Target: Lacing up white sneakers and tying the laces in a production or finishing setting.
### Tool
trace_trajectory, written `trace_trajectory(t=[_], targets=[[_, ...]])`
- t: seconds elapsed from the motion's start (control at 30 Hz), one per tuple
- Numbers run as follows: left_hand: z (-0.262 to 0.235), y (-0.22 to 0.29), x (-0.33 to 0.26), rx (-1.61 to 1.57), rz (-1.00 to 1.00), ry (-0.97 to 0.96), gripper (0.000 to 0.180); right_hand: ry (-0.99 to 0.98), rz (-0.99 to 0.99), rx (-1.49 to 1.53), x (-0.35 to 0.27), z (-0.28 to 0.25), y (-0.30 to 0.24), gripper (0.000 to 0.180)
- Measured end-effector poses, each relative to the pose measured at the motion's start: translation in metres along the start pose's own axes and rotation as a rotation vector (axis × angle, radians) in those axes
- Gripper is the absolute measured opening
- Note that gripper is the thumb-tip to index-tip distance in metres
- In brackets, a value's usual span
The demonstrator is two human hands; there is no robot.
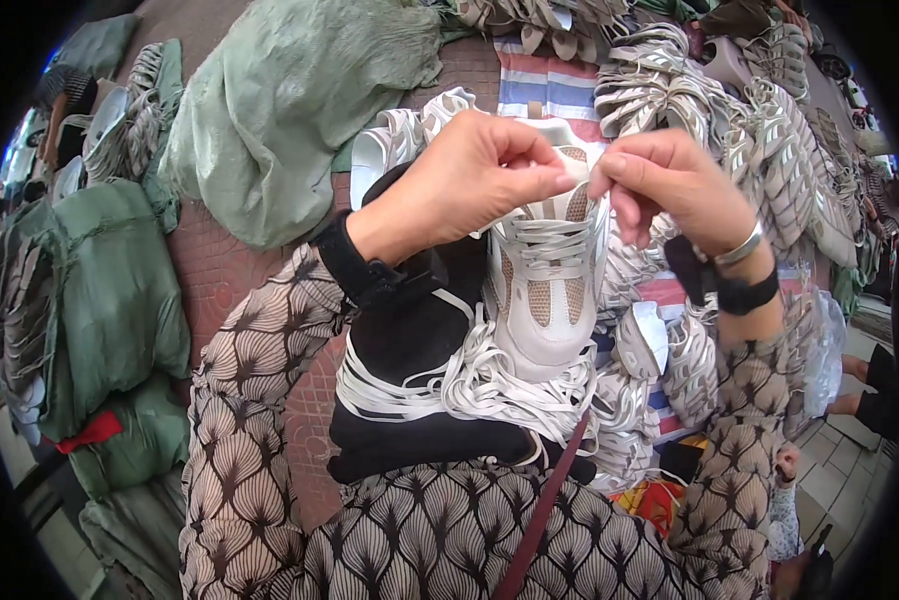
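A white and beige sneaker (pixel 545 335) rests on my lap, toe toward me, with a white shoelace (pixel 552 250) threaded across its front. Above its tongue and upper eyelets, my left hand (pixel 475 180) is closed, thumb and forefinger pinching the lace. Close by on the right, my right hand (pixel 670 185) is closed in a pinch too, slightly blurred; what its fingertips hold is too small to make out. A loose bundle of white shoelaces (pixel 460 375) lies across my black-clothed thighs, under and beside the sneaker's toe.
Heaps of similar sneakers (pixel 660 80) lie ahead and to the right, partly on a striped sheet (pixel 545 80). Large green sacks (pixel 280 120) stand at the left. A dark red strap (pixel 545 510) crosses my lap. Another person's legs (pixel 855 385) show at the right edge.
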State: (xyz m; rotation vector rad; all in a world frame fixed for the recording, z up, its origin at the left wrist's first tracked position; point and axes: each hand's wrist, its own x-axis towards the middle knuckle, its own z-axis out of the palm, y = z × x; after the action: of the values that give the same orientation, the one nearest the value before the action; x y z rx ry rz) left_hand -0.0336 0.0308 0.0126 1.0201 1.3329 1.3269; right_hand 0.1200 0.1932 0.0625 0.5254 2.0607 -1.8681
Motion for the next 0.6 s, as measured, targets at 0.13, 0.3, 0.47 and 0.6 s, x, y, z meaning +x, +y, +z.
trace_trajectory(t=[0.13,0.3,0.47,0.6], targets=[[-0.003,-0.035,-0.012,0.415,-0.032,0.131,0.014,0.190,0.081,0.218,-0.008,0.032,0.037,0.034],[0.006,-0.038,-0.020,0.762,0.053,0.269,0.016,0.299,0.071,0.192,-0.013,0.079,0.052,0.050],[0.008,-0.039,-0.018,0.897,0.029,0.237,0.015,0.267,0.096,0.541,-0.005,0.082,0.057,0.053],[0.005,-0.033,-0.017,0.957,0.019,0.172,0.014,0.227,-0.011,0.845,-0.001,0.073,0.075,0.040]])
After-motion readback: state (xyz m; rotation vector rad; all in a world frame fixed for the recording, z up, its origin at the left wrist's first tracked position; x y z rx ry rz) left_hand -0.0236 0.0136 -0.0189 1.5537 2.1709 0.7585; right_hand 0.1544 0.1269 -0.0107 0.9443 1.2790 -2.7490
